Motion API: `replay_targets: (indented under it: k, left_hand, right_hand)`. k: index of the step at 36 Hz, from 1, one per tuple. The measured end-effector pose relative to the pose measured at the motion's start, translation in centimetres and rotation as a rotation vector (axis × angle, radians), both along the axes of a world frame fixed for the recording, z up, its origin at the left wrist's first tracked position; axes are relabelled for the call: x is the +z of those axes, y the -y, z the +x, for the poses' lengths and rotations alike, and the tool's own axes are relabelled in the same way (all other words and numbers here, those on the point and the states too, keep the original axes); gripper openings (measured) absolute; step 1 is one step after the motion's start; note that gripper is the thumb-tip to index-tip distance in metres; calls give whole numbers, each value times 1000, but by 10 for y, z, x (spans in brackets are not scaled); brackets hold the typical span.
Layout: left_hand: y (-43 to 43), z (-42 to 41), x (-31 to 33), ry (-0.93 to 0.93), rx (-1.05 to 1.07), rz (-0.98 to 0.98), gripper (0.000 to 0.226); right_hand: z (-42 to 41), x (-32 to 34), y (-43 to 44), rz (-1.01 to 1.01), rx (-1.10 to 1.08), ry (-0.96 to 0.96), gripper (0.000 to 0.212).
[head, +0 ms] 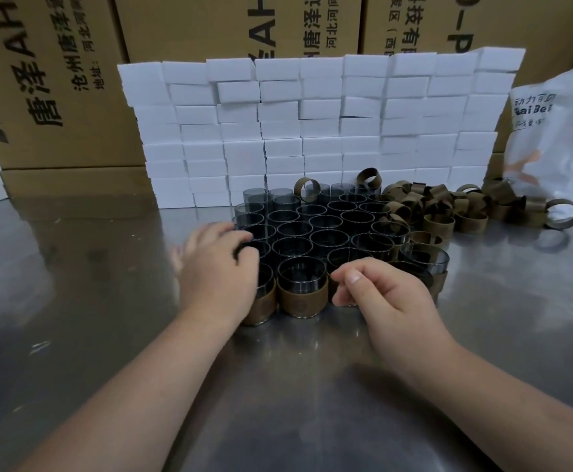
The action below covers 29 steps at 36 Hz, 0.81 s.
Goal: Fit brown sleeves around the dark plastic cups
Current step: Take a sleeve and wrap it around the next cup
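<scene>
Cup (265,248) at the left edge of a cluster on the steel table (73,301) sits under the left hand (216,267), whose fingers curl over its rim. The right hand (390,298) is loosely curled; I cannot tell whether it holds anything. Lifting could topple the tightly packed neighbours (326,221). All are smoky and translucent; the front ones wear brown sleeves (303,296).

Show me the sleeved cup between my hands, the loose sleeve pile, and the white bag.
Sleeved cup (303,296): head view, front of its brown sleeve.
Loose sleeve pile (440,223): head view, a sleeve mid-pile.
White bag (550,144): head view, its front side.
</scene>
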State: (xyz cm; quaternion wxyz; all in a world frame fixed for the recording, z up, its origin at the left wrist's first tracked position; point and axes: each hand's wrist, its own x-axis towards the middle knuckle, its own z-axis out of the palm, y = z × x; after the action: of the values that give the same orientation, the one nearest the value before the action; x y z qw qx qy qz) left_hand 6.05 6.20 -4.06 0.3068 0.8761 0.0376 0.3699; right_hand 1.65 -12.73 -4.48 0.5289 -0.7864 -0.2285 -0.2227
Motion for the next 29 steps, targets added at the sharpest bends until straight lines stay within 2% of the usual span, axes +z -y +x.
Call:
replay_targets:
  k: [4,12,20,29]
  left_hand:
    - [3,1,-4,-249,-107,174,27]
    - [2,5,-1,-440,-88,262,22]
    - [0,10,-2,-442,-124,346,33]
    - [0,12,-8,-195,-152,329,35]
  right_hand:
    - [-2,1,-1,-10,6,-7,23]
    - [-6,2,-3,-24,28,-30,23]
    - [-8,1,-5,-61,53,-31,25]
    - [-5,-1,-5,-80,58,-81,22]
